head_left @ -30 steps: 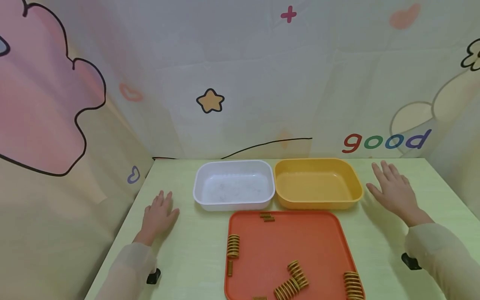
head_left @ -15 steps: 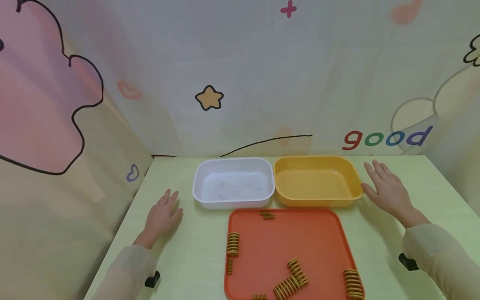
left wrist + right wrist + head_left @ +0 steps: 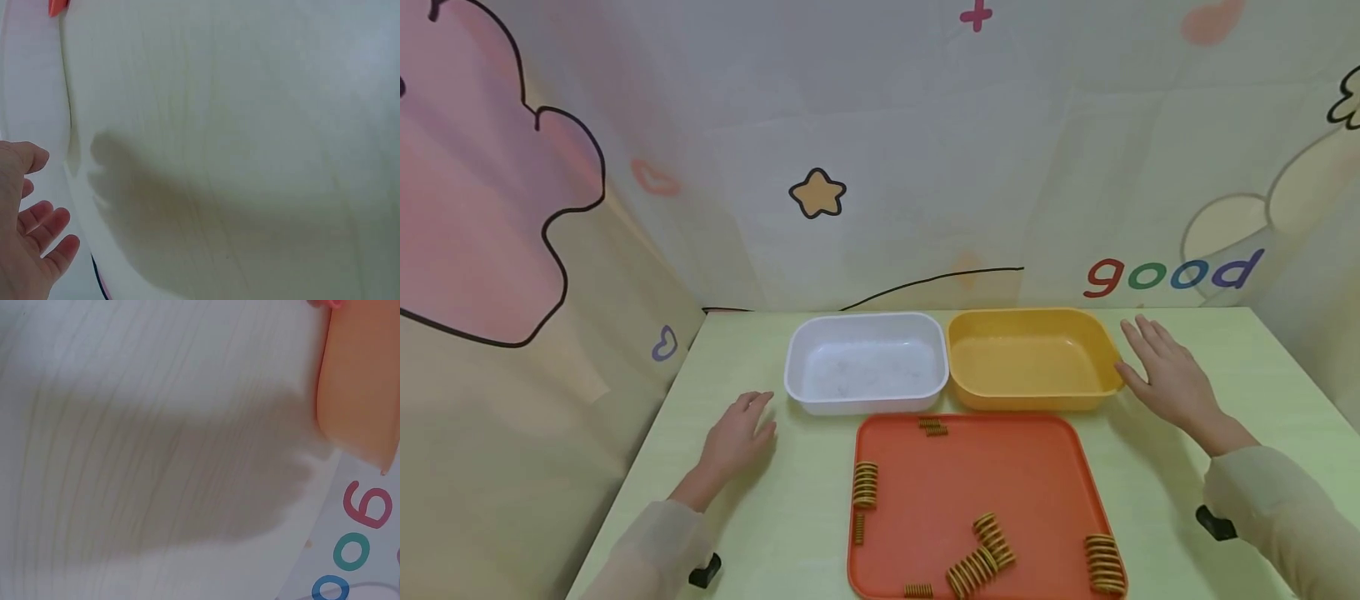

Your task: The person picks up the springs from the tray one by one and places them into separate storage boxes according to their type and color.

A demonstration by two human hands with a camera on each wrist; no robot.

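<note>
My left hand [image 3: 735, 440] hovers over the table left of the white bin [image 3: 867, 408], fingers loosely bent and holding nothing. The left wrist view shows that hand [image 3: 31, 231] with its thumb apart from the fingers. My right hand [image 3: 1172, 383] is held out flat, its thumb tip right at the right rim of the yellow bin [image 3: 1037, 402]. In the right wrist view the yellow bin's side [image 3: 359, 381] shows beside the hand's shadow. On the red tray [image 3: 955, 479] lie several brass-coloured pieces like coil springs, including a large one [image 3: 865, 485] and a small one [image 3: 859, 529].
Both bins stand side by side behind the tray on the pale green table [image 3: 737, 542]. Two large springs [image 3: 972, 572] meet near the tray's front, and another spring [image 3: 1105, 564] lies at its right edge. A printed cloth [image 3: 910, 167] hangs behind the table.
My left hand has moved right toward the white bin, its fingers bending. My right hand has shifted left to the yellow bin's rim. The springs stay in place; the view has tilted slightly.
</note>
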